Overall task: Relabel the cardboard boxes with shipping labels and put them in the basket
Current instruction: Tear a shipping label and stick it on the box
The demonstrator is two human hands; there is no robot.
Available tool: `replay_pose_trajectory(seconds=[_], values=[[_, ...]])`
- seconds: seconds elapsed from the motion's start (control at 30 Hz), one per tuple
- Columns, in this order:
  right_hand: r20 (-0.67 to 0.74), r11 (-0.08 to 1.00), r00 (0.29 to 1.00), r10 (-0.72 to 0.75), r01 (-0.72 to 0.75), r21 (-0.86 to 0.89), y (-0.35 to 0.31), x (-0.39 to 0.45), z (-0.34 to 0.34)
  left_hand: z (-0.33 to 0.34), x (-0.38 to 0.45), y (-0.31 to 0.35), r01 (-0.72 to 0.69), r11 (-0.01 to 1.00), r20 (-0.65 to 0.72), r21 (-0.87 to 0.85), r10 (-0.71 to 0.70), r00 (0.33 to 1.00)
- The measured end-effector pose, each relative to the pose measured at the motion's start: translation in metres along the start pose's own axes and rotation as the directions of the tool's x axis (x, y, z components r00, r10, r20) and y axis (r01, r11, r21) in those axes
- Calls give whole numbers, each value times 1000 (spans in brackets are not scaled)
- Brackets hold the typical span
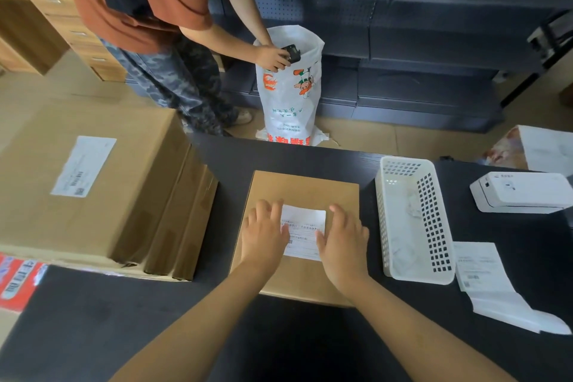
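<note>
Cardboard box (302,236) lies flat on the dark table (93,319) right in front of me, a white shipping label (305,234) on its top. My left hand (263,236) and right hand (342,242) press the label's two sides, each grip released with fingers flat. Just right of the box stands the white basket (434,226); loose labels (483,270) lie beyond it.

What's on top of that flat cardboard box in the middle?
A white shipping label lies on the cardboard box, with the left hand and right hand pressing flat on its side edges. The hands cover part of its print.
</note>
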State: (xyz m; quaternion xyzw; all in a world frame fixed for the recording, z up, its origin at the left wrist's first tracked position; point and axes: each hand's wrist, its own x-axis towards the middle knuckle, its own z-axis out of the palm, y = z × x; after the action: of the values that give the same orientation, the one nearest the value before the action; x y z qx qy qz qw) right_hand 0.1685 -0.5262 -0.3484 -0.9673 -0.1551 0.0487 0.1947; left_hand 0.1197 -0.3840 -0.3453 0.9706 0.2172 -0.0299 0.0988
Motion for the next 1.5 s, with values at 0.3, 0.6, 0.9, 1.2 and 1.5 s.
replay_pose_trajectory(seconds=[0.3,0.6,0.9,1.2,1.5], values=[[253,925,932,-260,315,-213,17,-1,28,32,-1,-18,-344,932,186,112,320,929],[214,940,960,-182,234,-249,18,-2,30,36,-4,-18,-268,963,161,35,259,952],[242,963,962,-130,180,-198,18,2,22,28,3,-18,-255,967,228,-16,251,941],[96,948,966,241,-255,187,35,3,-2,-7,16,-39,203,929,84,-308,-186,979],[360,739,846,394,-524,423,39,-7,2,-1,7,-54,387,702,345,-598,-210,915]])
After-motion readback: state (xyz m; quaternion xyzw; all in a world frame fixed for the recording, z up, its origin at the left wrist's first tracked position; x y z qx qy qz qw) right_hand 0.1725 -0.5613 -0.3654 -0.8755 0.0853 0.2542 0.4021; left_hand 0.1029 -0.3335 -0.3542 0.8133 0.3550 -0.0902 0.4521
